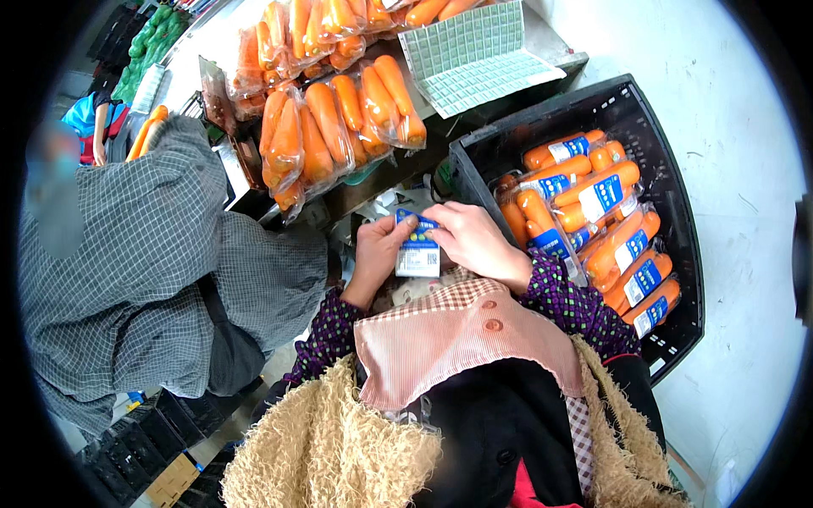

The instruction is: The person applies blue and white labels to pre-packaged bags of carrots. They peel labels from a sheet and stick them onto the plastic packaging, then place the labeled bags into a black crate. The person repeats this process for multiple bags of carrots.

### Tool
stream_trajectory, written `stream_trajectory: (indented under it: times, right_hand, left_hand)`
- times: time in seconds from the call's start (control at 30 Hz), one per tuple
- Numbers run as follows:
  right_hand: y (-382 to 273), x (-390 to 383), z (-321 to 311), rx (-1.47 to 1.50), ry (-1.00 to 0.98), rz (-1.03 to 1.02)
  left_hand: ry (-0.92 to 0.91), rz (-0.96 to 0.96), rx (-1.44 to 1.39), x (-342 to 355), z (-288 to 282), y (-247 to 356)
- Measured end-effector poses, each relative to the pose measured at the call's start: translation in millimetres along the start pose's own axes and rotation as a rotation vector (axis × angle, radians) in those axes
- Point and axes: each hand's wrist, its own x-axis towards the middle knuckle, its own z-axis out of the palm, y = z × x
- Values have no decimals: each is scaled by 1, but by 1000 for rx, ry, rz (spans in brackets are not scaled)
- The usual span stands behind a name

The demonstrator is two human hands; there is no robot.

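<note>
My left hand (378,252) and my right hand (479,239) grip a blue-and-white printed label (417,259) above my lap, thumbs and fingers pinched at its upper part. Whether it is one label or a small stack, I cannot tell. Just right of my right hand, a black plastic crate (667,182) holds several bagged packs of carrots (623,173) with similar blue-and-white labels. Beyond my hands, several clear bags of carrots (318,144) without visible labels lie piled along the work surface.
A green-and-white checked tray or sheet (461,76) rests on the work surface (549,42) at the back. A person in grey checked clothing (127,262) is close on my left; another person's arm (99,135) shows farther off. Dark crates (161,440) stand at lower left.
</note>
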Motion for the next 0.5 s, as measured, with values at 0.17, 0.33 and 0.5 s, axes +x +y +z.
stream_trajectory:
  times: [0.17, 0.33, 0.5]
  right_hand:
    - [-4, 0, 0, -111, -77, 77]
    - [-1, -2, 0, -60, -56, 41]
    - [1, -1, -1, -75, -72, 27]
  left_hand:
    - [328, 22, 172, 55, -38, -51]
    - [499, 135, 21, 95, -83, -75]
    - [594, 258, 336, 115, -106, -100]
